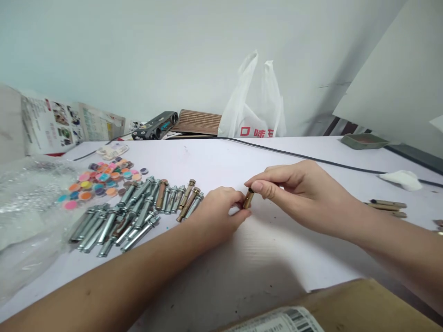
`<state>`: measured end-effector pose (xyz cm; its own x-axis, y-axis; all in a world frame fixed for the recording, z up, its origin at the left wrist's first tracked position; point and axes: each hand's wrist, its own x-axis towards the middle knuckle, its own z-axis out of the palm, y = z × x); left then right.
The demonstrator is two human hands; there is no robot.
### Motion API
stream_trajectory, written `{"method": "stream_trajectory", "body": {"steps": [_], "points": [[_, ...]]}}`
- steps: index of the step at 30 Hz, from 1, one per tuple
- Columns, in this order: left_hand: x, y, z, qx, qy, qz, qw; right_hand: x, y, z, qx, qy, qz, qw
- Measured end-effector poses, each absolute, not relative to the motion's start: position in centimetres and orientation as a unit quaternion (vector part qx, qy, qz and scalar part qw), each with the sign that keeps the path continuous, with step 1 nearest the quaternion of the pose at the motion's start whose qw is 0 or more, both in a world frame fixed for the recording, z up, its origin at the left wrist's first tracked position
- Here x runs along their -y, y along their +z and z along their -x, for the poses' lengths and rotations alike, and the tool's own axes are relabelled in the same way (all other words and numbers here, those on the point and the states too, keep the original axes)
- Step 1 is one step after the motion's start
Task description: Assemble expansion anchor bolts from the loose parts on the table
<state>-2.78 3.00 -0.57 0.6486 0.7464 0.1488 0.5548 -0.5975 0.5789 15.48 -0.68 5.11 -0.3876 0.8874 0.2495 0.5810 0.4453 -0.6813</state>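
Note:
Over the middle of the white table, a short brass-coloured expansion bolt sleeve (248, 200) is held at a tilt between both hands. My left hand (221, 207) pinches its lower part between thumb and fingers. At its dark upper end, my right hand (290, 189) grips with thumb and forefinger; whether anything sits inside that end is hidden. Left of my left hand lie several silver expansion bolts (133, 210) in a loose pile. Among them are a few brass-coloured bolts (188, 198). More brass-coloured sleeves (386, 207) lie beyond my right wrist.
Colourful round discs (104, 177) are heaped behind the bolts, beside clear plastic wrap (31, 203). A cardboard box (367, 306) sits at the near edge. A black cable (294, 154) crosses the back, before a white plastic bag (254, 110). A green tray (364, 141) stands back right.

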Motion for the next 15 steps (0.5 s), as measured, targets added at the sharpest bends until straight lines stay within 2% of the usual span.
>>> {"method": "stream_trajectory", "body": {"steps": [6,15], "points": [[-2.9,-0.7,2.6,-0.367,0.202,-0.877,0.236,-0.5,3.5,-15.0,0.744,0.422,0.421,0.303],[-2.4,-0.8,2.5,-0.364,0.254,-0.85,0.284,-0.7,3.4,-15.1,0.681,0.497,0.451,0.293]]}}
